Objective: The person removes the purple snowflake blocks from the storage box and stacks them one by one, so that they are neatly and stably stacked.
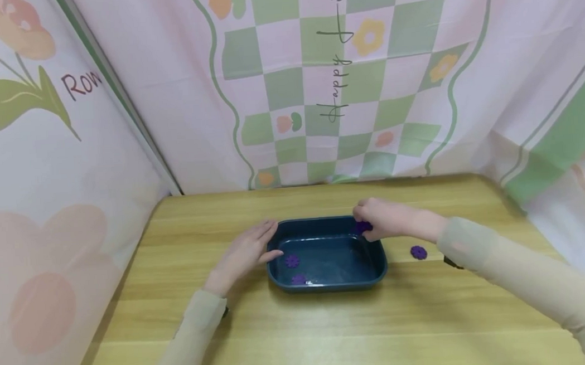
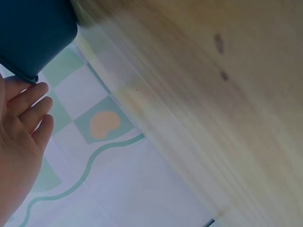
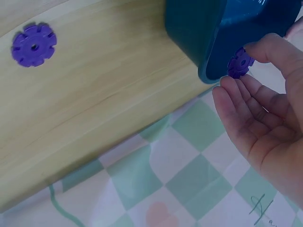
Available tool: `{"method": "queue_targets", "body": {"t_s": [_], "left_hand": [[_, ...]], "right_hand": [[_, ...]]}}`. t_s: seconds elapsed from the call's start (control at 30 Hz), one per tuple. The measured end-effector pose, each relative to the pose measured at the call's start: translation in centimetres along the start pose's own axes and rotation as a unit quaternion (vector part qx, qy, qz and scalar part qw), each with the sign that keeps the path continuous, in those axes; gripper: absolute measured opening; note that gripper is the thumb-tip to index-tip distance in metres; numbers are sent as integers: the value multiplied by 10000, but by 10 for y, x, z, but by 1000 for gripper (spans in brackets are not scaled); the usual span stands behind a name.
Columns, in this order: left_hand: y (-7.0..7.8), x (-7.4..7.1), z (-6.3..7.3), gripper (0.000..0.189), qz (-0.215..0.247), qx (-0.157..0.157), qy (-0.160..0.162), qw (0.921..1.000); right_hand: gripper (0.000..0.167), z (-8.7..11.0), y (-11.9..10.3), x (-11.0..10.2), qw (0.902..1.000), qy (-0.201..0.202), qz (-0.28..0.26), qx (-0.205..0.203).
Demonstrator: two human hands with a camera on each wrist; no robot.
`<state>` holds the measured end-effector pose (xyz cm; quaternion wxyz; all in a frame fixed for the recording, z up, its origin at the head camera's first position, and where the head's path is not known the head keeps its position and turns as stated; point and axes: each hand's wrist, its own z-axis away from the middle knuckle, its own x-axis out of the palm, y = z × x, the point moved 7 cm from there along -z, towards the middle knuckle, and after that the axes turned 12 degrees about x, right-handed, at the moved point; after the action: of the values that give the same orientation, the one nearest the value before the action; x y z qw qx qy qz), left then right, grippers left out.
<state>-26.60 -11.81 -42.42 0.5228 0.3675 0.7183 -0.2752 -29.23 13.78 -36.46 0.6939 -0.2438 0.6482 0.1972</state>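
A dark blue rectangular basin (image 1: 329,286) stands on the wooden table, with two purple notched discs lying inside on its left: one notched disc (image 1: 291,260) and, nearer the front wall, another disc (image 1: 299,280). My left hand (image 1: 244,255) rests against the basin's left rim, fingers fairly straight and thumb reaching over the edge. Over the back right corner, my right hand (image 1: 387,218) pinches a purple notched disc (image 3: 240,63) between thumb and fingers, tilted above the basin. One more purple disc (image 1: 418,252) lies flat on the table to the right of the basin.
The light wooden table (image 1: 332,336) ends at a checkered curtain (image 1: 332,91) behind the basin. A flowered curtain (image 1: 46,192) hangs on the left, and another curtain (image 1: 572,148) on the right.
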Motion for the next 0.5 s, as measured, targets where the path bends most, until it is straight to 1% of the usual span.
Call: {"method": "queue_targets", "body": {"t_s": [0.23, 0.5], "left_hand": [[0, -1, 0, 70, -32, -2, 18, 10000], [0, 0, 0, 70, -62, -5, 22, 10000]], "right_hand": [[18, 12, 7, -7, 9998, 200, 7, -73], [19, 29, 19, -12, 9992, 404, -77, 27]]}}
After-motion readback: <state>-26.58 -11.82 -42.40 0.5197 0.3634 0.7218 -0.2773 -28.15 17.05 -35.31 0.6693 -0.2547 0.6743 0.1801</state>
